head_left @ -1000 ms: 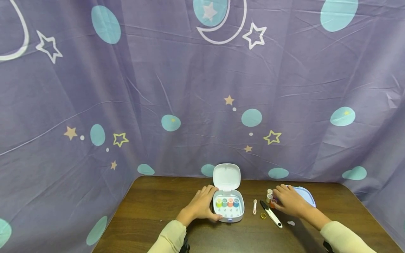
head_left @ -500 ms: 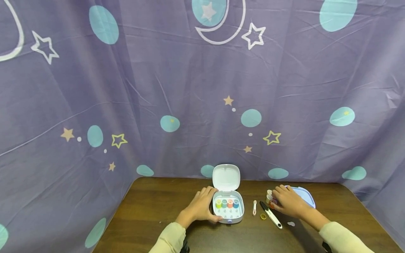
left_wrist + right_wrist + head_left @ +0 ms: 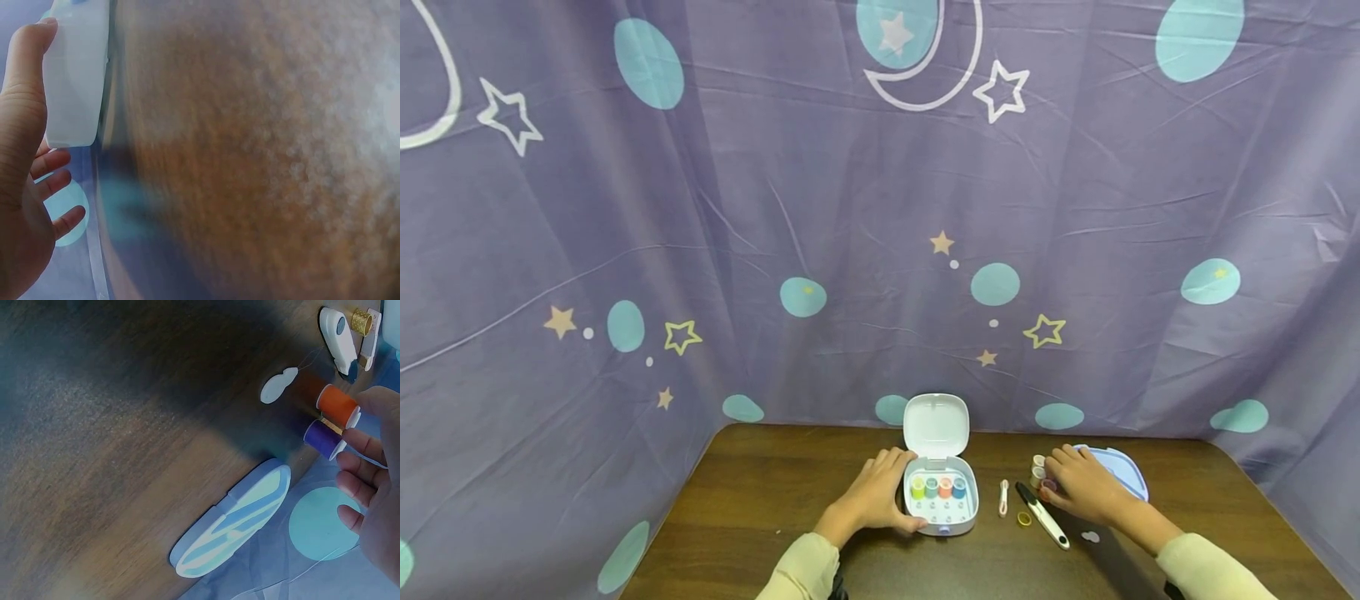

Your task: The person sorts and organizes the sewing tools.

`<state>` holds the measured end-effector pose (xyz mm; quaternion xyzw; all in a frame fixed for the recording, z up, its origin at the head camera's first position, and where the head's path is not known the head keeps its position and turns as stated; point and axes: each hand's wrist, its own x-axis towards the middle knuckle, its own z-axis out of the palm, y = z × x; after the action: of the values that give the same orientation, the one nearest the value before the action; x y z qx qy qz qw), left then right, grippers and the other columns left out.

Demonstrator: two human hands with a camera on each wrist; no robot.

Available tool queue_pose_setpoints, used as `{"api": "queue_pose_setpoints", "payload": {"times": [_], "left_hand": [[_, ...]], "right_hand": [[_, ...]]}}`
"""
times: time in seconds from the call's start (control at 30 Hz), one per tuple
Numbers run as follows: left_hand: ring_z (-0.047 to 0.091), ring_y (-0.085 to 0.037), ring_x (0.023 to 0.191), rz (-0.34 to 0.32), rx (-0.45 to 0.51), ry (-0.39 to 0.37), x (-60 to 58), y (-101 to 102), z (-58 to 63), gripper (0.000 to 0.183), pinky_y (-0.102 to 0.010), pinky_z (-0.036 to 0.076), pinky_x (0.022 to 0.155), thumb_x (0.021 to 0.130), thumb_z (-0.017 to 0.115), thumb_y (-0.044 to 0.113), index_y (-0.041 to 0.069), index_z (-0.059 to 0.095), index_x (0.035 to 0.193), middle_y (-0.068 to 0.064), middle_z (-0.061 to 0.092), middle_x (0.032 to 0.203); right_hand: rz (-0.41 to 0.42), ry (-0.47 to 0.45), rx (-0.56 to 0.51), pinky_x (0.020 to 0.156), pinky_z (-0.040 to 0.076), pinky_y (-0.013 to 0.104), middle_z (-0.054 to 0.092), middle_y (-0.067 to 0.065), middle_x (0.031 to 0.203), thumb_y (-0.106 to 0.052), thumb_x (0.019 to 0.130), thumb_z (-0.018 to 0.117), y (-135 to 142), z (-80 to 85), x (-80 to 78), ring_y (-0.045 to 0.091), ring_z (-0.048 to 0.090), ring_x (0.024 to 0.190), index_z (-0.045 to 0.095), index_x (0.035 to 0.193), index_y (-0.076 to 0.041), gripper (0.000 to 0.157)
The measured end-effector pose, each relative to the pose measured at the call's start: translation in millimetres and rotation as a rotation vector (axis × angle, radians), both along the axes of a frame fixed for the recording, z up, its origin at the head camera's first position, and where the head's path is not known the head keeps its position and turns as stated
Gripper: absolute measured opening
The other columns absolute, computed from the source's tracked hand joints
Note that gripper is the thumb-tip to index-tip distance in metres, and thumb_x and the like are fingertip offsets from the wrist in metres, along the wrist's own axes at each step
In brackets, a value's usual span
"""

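My left hand (image 3: 874,493) grips the left side of an open white sewing box (image 3: 967,525), thumb at the front and fingers behind. Its raised lid (image 3: 937,425) leans back. A row of yellow, green, coral and blue thread spools (image 3: 945,487) stands inside, behind small pegs. In the left wrist view the thumb lies against the box wall (image 3: 75,94). Over on the right, my right hand (image 3: 1086,487) pinches an orange thread spool (image 3: 338,405) between thumb and index finger. Right beside it, near the other fingertips, is a purple spool (image 3: 323,439).
Two white-topped spools (image 3: 1037,473) stand left of my right hand. Before them lie a slim black-and-white tool (image 3: 1043,515), a gold thimble (image 3: 1024,518) and a pink-and-white bundle (image 3: 1003,498). A needle threader (image 3: 278,385) and a blue striped case (image 3: 231,519) lie nearby.
The head view has tilted slightly, so everything sits a little lower. My right thumb and fingers now cover more of the orange spool. My left hand stays on the box.
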<state>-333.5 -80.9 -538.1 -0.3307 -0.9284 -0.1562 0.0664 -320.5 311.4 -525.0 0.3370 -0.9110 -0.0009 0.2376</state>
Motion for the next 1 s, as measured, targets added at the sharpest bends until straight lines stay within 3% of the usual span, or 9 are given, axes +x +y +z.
{"api": "queue_pose_setpoints", "payload": {"times": [1.0], "left_hand": [[0.051, -0.018, 0.115, -0.006, 0.012, -0.005, -0.7, -0.3, -2.9, 0.102, -0.034, 0.045, 0.094, 0.065, 0.085, 0.065, 0.009, 0.049, 0.142, -0.003, 0.057, 0.126]], "right_hand": [[-0.011, 0.004, -0.006, 0.067, 0.038, 0.034, 0.040, -0.013, 0.077, -0.029, 0.074, 0.081, 5.1, 2.0, 4.2, 0.009, 0.040, 0.076, 0.047, 0.073, -0.023, 0.034]]}}
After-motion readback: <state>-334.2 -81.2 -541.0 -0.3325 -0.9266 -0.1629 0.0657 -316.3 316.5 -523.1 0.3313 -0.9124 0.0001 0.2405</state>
